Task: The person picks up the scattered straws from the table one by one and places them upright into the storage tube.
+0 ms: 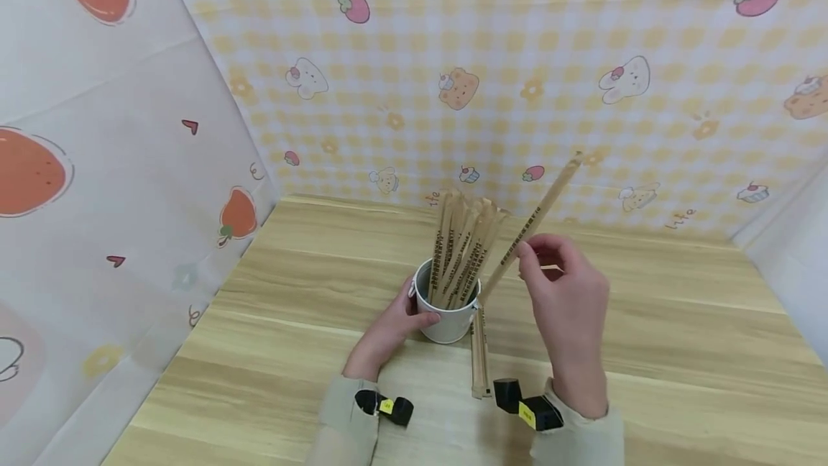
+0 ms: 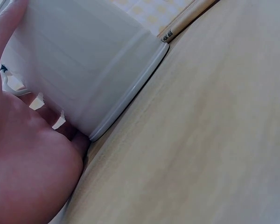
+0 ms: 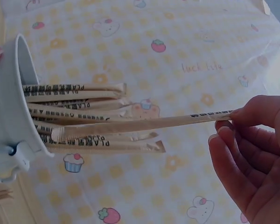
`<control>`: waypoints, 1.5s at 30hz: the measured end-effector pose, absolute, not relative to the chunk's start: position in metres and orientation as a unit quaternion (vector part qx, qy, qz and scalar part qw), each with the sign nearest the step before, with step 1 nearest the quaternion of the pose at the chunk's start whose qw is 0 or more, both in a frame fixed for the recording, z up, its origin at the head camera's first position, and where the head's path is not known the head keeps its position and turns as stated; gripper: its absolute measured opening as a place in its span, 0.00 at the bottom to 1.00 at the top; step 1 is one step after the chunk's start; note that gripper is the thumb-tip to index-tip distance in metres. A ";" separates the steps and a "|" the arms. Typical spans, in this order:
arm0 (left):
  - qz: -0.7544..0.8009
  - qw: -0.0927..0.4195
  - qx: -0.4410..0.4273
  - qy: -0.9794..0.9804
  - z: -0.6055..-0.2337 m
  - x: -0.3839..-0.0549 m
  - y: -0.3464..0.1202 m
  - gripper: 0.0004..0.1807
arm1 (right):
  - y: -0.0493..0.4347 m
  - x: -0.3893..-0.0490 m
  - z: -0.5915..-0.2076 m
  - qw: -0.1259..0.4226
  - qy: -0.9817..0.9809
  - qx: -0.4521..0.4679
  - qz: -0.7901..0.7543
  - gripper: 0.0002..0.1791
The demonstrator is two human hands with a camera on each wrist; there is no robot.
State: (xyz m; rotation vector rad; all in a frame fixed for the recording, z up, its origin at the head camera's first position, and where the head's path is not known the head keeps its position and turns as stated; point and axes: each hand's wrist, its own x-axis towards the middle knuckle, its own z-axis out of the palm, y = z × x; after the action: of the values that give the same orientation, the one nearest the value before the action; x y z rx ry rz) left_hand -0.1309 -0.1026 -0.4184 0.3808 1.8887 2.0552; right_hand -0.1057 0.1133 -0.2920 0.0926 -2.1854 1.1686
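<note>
A small white metal bucket (image 1: 448, 328) stands upright on the wooden table, with several paper-wrapped straws (image 1: 461, 254) leaning inside it. My left hand (image 1: 399, 323) holds the bucket from its left side, thumb across the front; in the left wrist view its fingers curl around behind the wall. Between thumb and fingertips, my right hand (image 1: 572, 300) pinches one wrapped straw (image 1: 550, 196), held slanted to the right of the bucket. In the right wrist view, this straw's free end (image 3: 60, 134) is close to the bucket's rim. Whether it touches the rim, I cannot tell.
A few more wrapped straws (image 1: 479, 365) lie on the table, just in front of and to the right of the bucket. Behind the table (image 1: 679, 308) hangs a yellow checked cloth (image 1: 401, 56); a white printed cloth (image 1: 129, 164) borders the left side.
</note>
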 end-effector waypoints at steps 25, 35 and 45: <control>0.723 0.160 0.140 0.658 -0.422 -0.133 -0.102 0.46 | 0.084 -0.134 -0.338 0.218 -0.882 0.062 0.414 0.06; 0.713 0.160 0.134 0.669 -0.423 -0.134 -0.103 0.47 | 0.079 -0.138 -0.349 0.164 -0.901 0.045 0.399 0.07; 0.719 0.162 0.141 0.661 -0.422 -0.133 -0.103 0.46 | 0.076 -0.138 -0.352 0.125 -0.915 0.034 0.382 0.06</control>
State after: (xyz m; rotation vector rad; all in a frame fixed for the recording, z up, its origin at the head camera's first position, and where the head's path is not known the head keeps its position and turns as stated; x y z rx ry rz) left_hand -0.1329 -0.1034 -0.4224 0.4035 1.8869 2.0514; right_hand -0.1378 0.0760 -0.3518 0.0984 -2.6662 1.1134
